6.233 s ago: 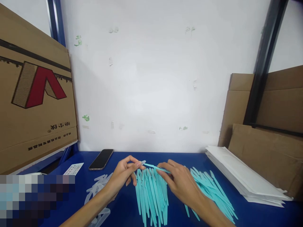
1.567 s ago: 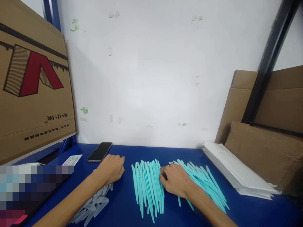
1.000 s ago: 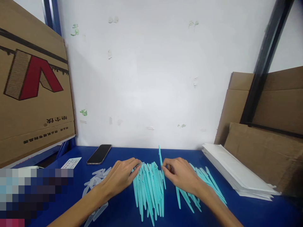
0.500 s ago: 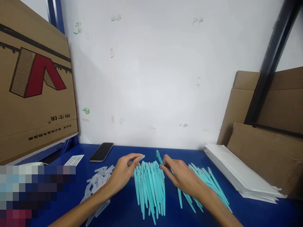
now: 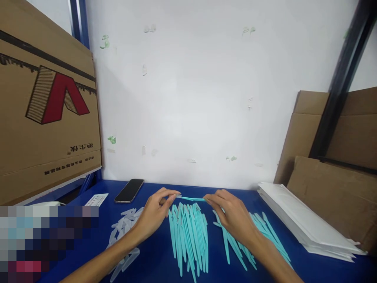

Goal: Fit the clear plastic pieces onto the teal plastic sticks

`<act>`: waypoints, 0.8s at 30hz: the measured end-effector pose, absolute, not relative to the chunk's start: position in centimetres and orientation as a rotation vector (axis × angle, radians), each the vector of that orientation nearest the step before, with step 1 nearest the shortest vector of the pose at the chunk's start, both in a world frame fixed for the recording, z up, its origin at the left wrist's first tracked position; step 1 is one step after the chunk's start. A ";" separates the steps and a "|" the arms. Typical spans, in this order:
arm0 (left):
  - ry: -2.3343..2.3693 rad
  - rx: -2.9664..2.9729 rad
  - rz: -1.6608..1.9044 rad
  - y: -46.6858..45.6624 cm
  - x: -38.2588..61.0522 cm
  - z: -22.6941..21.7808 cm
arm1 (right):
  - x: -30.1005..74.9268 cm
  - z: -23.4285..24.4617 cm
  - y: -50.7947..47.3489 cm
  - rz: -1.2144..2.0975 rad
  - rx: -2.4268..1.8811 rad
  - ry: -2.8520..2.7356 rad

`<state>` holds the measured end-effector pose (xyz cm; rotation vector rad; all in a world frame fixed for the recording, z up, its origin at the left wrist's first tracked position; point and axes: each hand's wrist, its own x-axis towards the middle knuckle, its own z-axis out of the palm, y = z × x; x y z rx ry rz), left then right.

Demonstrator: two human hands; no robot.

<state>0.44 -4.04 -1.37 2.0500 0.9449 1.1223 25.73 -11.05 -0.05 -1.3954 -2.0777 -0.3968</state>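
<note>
Turquoise razor (image 5: 193,199) stretches level between the two sets of fingers I'm watching: the right hand's (image 5: 228,208) are clamped on one end, and the left hand's (image 5: 157,206) pinch a translucent cap (image 5: 178,195) at the other, apparently to line them up. Whether they touch, I can't tell. Loose caps (image 5: 126,225) lie left of the left fingers, scattered razors (image 5: 269,237) right of the right ones, seemingly for short reach; a neater bundle (image 5: 190,239) sits on the tabletop (image 5: 153,259) below, between both.
</note>
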 end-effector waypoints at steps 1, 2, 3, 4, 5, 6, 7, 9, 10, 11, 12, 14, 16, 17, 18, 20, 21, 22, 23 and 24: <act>0.944 2.065 1.114 -4.0 0.4 -1.4 | 25.8 -0.1 -11.0 -0.394 -1.400 -2.072; 0.942 2.076 1.108 -3.9 0.4 -1.5 | 25.9 -0.1 -11.0 -0.387 -1.403 -2.071; 0.937 2.087 1.102 -3.9 0.4 -1.5 | 25.9 -0.2 -10.9 -0.378 -1.401 -2.071; 0.930 2.097 1.097 -3.9 0.4 -1.6 | 25.9 -0.2 -10.9 -0.367 -1.396 -2.072; 0.924 2.104 1.094 -3.9 0.4 -1.6 | 25.9 -0.2 -10.9 -0.358 -1.388 -2.070; 0.921 2.107 1.094 -3.9 0.4 -1.7 | 25.9 -0.2 -11.0 -0.353 -1.381 -2.066; 0.919 2.106 1.094 -3.9 0.4 -1.7 | 25.9 -0.2 -11.0 -0.350 -1.375 -2.061; 0.912 2.101 1.090 -4.0 0.5 -1.7 | 25.8 -0.2 -11.0 -0.356 -1.370 -2.056; 0.907 2.098 1.087 -4.0 0.5 -1.7 | 25.8 -0.3 -10.9 -0.359 -1.369 -2.056; 0.903 2.097 1.085 -4.0 0.5 -1.7 | 25.8 -0.3 -10.9 -0.359 -1.367 -2.056; 0.901 2.099 1.084 -4.0 0.5 -1.7 | 25.8 -0.4 -10.9 -0.355 -1.364 -2.053; 0.906 2.101 1.090 -4.0 0.6 -1.6 | 25.8 -0.5 -10.8 -0.338 -1.359 -2.032; 0.923 2.096 1.106 -4.0 0.6 -1.6 | 25.7 -0.5 -10.8 -0.317 -1.349 -2.006; 0.930 2.090 1.111 -4.0 0.6 -1.6 | 25.7 -0.4 -10.8 -0.306 -1.341 -1.997; 0.934 2.082 1.114 -4.0 0.6 -1.5 | 25.7 -0.4 -10.8 -0.297 -1.333 -1.992; 0.936 2.062 1.112 -4.1 0.6 -1.4 | 25.6 -0.3 -10.8 -0.289 -1.325 -1.994; 0.934 2.050 1.108 -4.1 0.6 -1.4 | 25.6 -0.3 -10.9 -0.290 -1.328 -1.997; 0.930 2.038 1.103 -4.1 0.6 -1.3 | 25.5 -0.4 -10.9 -0.293 -1.333 -2.000; 0.924 2.024 1.098 -4.1 0.6 -1.3 | 25.4 -0.4 -10.9 -0.295 -1.337 -2.004; 0.913 2.010 1.093 -4.0 0.6 -1.3 | 25.3 -0.5 -10.9 -0.294 -1.338 -2.008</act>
